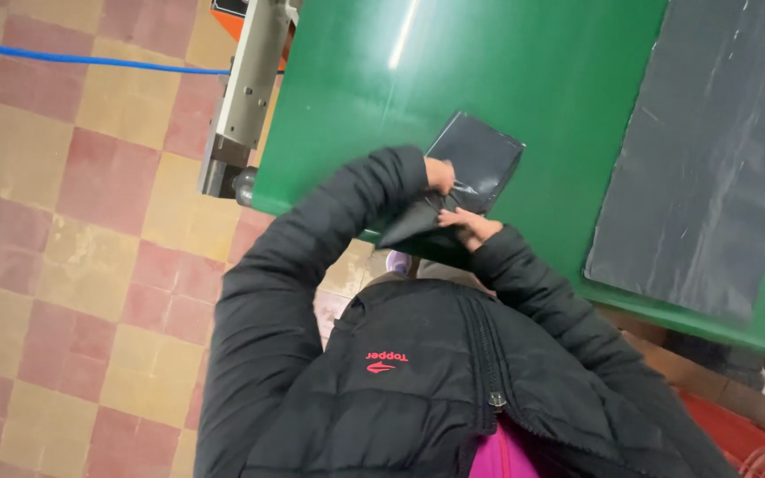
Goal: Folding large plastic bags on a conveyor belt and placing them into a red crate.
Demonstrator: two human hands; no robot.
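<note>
Head view, centre frame: our left hand (440, 174) pinches the near edge of a small folded black plastic bag (474, 162), fingers closed on the film. Our right hand (469, 227) sits just below it, fingers curled and gripping a lower flap of the same bag, which droops over the table edge. Both hands nearly touching each other.

Bag lies at the near edge of the green table (524, 71), upper part flat on the surface, lower part hanging off toward us.

We judge it light, thin, limp and slick: glossy film, creases showing. No stiffness, so it will sag wherever unsupported. Best taken by pinching edges or corners, two points apart, to keep it spread.

Right of frame: large dark plastic sheet (710, 150) flat on the table, well apart from the bag. Upper left: grey metal machine part (245, 88) beside the table, blue cable (90, 60) across the checkered floor (73, 265).
</note>
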